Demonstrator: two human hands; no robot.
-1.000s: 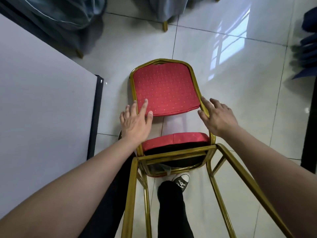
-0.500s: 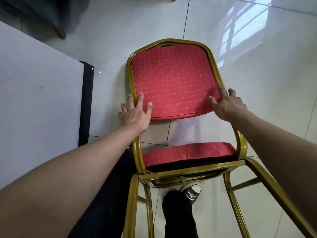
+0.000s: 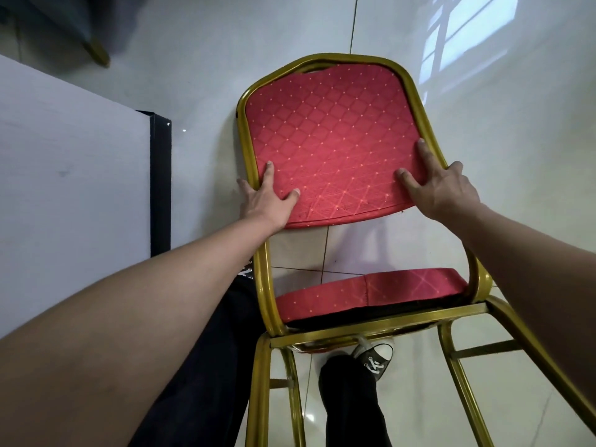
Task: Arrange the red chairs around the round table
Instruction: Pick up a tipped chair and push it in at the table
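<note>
Glossy white floor tiles (image 3: 483, 188) fill the view, catching a window's reflection at upper right; a pale tabletop with a dark edge (image 3: 64, 188) runs down the left side, and whether it is the round table cannot be told from this slice. Just right of it, the red banquet chair (image 3: 332, 150) is tipped so its gold legs point back toward the person and its backrest faces up. The left hand (image 3: 264, 201) wraps the left frame rail, thumb and a finger lying on the padding; the right hand (image 3: 442, 188) clasps the right rail likewise. Both grips sit low on the backrest, probably because the frame there gives firm purchase for carrying or steering. A sneaker (image 3: 375, 358) shows under the seat.
</note>
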